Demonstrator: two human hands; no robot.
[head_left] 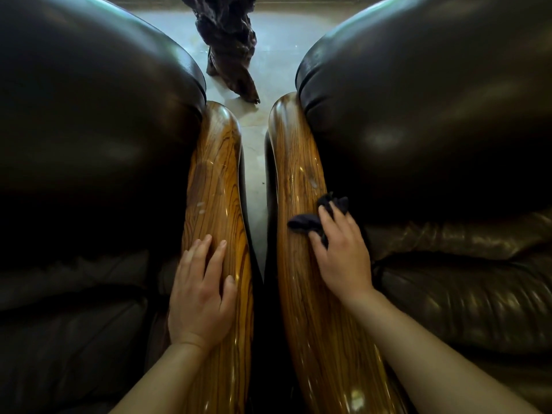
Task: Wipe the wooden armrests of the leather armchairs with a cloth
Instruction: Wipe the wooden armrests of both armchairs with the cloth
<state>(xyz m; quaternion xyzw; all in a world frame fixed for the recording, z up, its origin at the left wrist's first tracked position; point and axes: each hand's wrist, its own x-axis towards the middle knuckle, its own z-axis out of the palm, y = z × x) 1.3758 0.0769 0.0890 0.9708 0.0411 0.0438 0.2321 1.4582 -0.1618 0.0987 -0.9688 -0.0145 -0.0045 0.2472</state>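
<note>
Two glossy striped wooden armrests run side by side up the middle of the head view, the left armrest (216,174) and the right armrest (295,162). Each borders a dark leather armchair, the left armchair (89,115) and the right armchair (433,115). My right hand (343,255) presses a small dark cloth (307,221) onto the right armrest about halfway along it, fingers curled over the cloth. My left hand (200,291) lies flat on the left armrest, fingers spread, holding nothing.
A narrow gap with pale tiled floor (254,162) separates the two armrests. A dark gnarled wooden sculpture (231,46) stands on the floor beyond the chairs. Leather seat cushions (463,279) lie to either side of my arms.
</note>
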